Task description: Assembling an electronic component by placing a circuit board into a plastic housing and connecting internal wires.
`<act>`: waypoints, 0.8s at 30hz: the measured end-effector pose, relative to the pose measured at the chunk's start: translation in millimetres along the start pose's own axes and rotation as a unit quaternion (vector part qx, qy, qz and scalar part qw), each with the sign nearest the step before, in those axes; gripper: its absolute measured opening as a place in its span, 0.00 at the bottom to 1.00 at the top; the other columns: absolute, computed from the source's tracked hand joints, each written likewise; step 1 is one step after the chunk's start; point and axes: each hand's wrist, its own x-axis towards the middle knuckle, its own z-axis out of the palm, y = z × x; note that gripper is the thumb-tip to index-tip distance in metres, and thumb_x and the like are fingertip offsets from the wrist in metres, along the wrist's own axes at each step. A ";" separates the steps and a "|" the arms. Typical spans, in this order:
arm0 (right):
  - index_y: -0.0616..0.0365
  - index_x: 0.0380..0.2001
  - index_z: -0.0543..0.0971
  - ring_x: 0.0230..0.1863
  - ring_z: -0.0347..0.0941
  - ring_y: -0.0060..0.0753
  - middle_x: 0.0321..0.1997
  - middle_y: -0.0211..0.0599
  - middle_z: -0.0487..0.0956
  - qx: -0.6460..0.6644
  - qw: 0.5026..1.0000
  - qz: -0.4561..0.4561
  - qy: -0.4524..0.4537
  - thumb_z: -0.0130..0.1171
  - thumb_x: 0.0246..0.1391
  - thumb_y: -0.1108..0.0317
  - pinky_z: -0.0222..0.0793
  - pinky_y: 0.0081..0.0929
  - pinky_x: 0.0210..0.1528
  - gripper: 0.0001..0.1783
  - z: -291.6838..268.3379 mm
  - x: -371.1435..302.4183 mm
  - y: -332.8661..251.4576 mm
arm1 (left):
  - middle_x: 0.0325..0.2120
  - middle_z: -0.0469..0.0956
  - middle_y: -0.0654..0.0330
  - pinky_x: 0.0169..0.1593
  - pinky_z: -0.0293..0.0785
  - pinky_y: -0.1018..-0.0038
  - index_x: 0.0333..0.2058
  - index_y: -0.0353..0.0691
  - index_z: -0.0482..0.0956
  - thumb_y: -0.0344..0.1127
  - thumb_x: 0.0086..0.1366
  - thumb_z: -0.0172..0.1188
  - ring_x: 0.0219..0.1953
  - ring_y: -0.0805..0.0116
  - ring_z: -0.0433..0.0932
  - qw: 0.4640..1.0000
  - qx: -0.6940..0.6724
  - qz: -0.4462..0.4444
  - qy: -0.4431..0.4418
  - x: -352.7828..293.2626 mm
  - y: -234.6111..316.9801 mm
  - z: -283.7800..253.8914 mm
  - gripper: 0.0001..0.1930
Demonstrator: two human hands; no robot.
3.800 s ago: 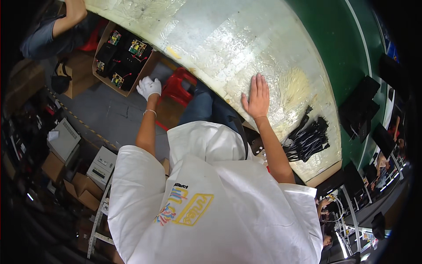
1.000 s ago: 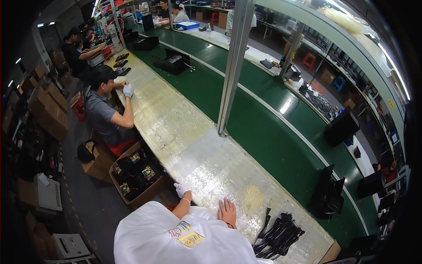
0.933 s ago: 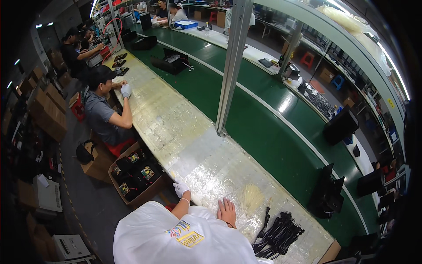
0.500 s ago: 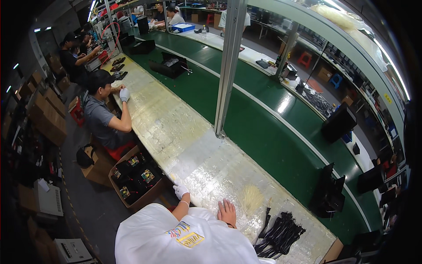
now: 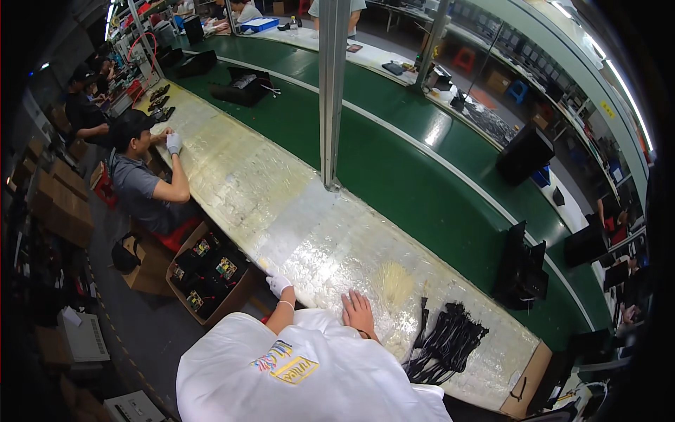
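My left hand (image 5: 279,285), in a white glove, rests at the near edge of the long work table (image 5: 242,176), its fingers partly stretched out and nothing seen in them. Bare and flat on the table top, my right hand (image 5: 359,314) has its fingers spread. Just beyond it lies a fanned bundle of thin cream-coloured strips (image 5: 394,284), perhaps cable ties. Farther right is a heap of black cables (image 5: 450,339), with one black plug cable (image 5: 422,316) beside it. Neither hand touches these.
A carton of black parts with circuit boards (image 5: 211,278) stands left of the table. A co-worker (image 5: 140,176) sits farther along. A metal post (image 5: 332,98) rises from the table's far edge. Beyond runs a green conveyor (image 5: 408,186) carrying black housings (image 5: 522,271).
The view has turned, so the surroundings sit farther left and higher in the picture. My hands stay at the table in nearly the same poses.
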 end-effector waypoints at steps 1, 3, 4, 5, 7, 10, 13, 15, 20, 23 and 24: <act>0.50 0.60 0.67 0.68 0.55 0.46 0.67 0.45 0.61 0.005 1.000 -0.001 -0.002 0.53 0.53 0.62 0.48 0.46 0.68 0.29 -0.5 0.3 -0.6 | 0.44 0.75 0.36 0.50 0.70 0.54 0.48 0.32 0.71 0.62 0.69 0.27 0.47 0.38 0.74 1.000 0.002 -0.001 0.000 1.8 -1.2 0.5 0.36; 0.50 0.60 0.67 0.68 0.55 0.46 0.67 0.44 0.61 0.007 1.000 0.000 -0.006 0.53 0.53 0.62 0.48 0.46 0.68 0.29 -1.7 0.1 -1.7 | 0.44 0.75 0.36 0.51 0.70 0.54 0.48 0.31 0.71 0.61 0.69 0.28 0.47 0.39 0.74 1.000 -0.009 0.001 -0.001 4.2 -4.9 0.4 0.36; 0.50 0.60 0.67 0.68 0.55 0.46 0.67 0.44 0.61 0.008 1.000 -0.001 -0.007 0.52 0.53 0.62 0.47 0.46 0.68 0.29 -2.3 -0.4 -2.5 | 0.44 0.75 0.36 0.51 0.70 0.54 0.48 0.31 0.71 0.61 0.69 0.28 0.47 0.39 0.74 1.000 -0.006 0.000 -0.001 5.7 -8.3 0.0 0.36; 0.50 0.60 0.67 0.68 0.55 0.46 0.67 0.44 0.61 0.008 1.000 0.001 -0.008 0.52 0.53 0.62 0.47 0.46 0.68 0.29 -2.6 -0.4 -2.6 | 0.44 0.75 0.35 0.51 0.70 0.54 0.48 0.31 0.71 0.61 0.69 0.28 0.47 0.39 0.75 1.000 -0.004 0.004 0.001 8.1 -10.1 1.4 0.36; 0.50 0.60 0.67 0.68 0.54 0.46 0.67 0.44 0.61 0.005 1.000 -0.002 -0.008 0.52 0.53 0.63 0.47 0.45 0.68 0.29 -2.7 -0.7 -3.4 | 0.44 0.75 0.35 0.51 0.70 0.54 0.47 0.31 0.71 0.61 0.69 0.28 0.47 0.39 0.75 1.000 0.000 0.007 0.002 13.7 -14.4 3.1 0.37; 0.50 0.60 0.67 0.68 0.54 0.46 0.67 0.44 0.61 0.007 1.000 0.002 -0.009 0.52 0.53 0.63 0.47 0.45 0.68 0.29 -3.6 -2.4 -3.5 | 0.44 0.75 0.35 0.51 0.70 0.55 0.47 0.30 0.72 0.62 0.69 0.28 0.47 0.39 0.75 1.000 0.006 0.011 -0.005 17.0 -18.0 7.1 0.37; 0.50 0.60 0.67 0.68 0.55 0.46 0.67 0.44 0.61 0.006 1.000 0.001 -0.004 0.52 0.53 0.63 0.47 0.45 0.68 0.29 -4.4 -1.7 -3.0 | 0.44 0.75 0.36 0.51 0.70 0.55 0.47 0.30 0.72 0.62 0.69 0.27 0.46 0.39 0.75 1.000 0.007 0.010 0.002 18.1 -18.1 10.4 0.37; 0.50 0.61 0.67 0.67 0.55 0.46 0.67 0.44 0.62 0.007 1.000 -0.007 -0.007 0.52 0.53 0.63 0.47 0.45 0.68 0.29 -4.0 2.5 -4.9 | 0.44 0.75 0.36 0.51 0.70 0.55 0.47 0.30 0.72 0.62 0.69 0.27 0.47 0.39 0.75 1.000 -0.004 0.008 0.007 26.6 -21.3 8.4 0.37; 0.50 0.61 0.66 0.67 0.55 0.46 0.67 0.44 0.62 0.000 1.000 0.003 -0.001 0.52 0.53 0.63 0.47 0.45 0.69 0.29 -4.3 4.1 -1.3 | 0.44 0.75 0.36 0.51 0.70 0.55 0.46 0.31 0.73 0.62 0.69 0.28 0.47 0.39 0.74 1.000 -0.012 0.015 -0.003 16.9 -12.7 8.7 0.37; 0.49 0.61 0.66 0.68 0.55 0.44 0.67 0.43 0.61 -0.007 1.000 0.005 -0.010 0.51 0.54 0.62 0.46 0.44 0.69 0.29 0.3 0.3 -2.1 | 0.44 0.75 0.37 0.51 0.70 0.54 0.45 0.32 0.73 0.63 0.69 0.28 0.47 0.39 0.74 0.999 -0.015 0.038 0.001 16.6 -12.4 8.4 0.37; 0.49 0.61 0.66 0.68 0.54 0.44 0.67 0.43 0.61 -0.008 1.000 -0.005 -0.013 0.51 0.55 0.62 0.46 0.44 0.69 0.29 5.6 1.8 -2.1 | 0.44 0.75 0.36 0.51 0.70 0.54 0.45 0.32 0.73 0.63 0.69 0.29 0.47 0.39 0.74 0.999 -0.022 0.034 0.012 18.3 -13.5 3.3 0.37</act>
